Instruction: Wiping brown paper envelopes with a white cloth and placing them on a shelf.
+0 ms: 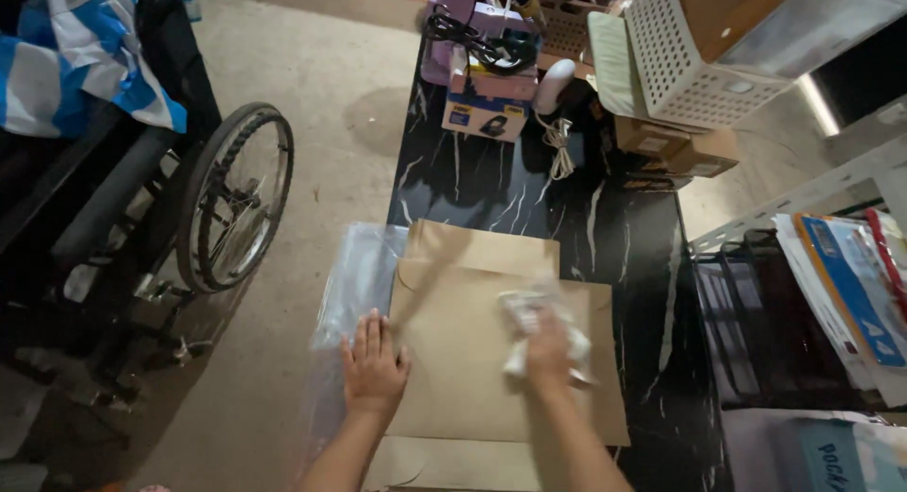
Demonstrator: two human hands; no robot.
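A stack of brown paper envelopes lies on the near end of a black marble-patterned table. My left hand rests flat, fingers apart, on the left edge of the top envelope, beside a clear plastic sleeve that hangs over the table's left side. My right hand is closed around a crumpled white cloth or tissue and presses it on the envelope; the hand and cloth are motion-blurred.
At the table's far end stand a purple machine, a small box, a white corded device, cardboard boxes and a white perforated basket. A wheelchair stands left on the floor. Folders sit in a rack at right.
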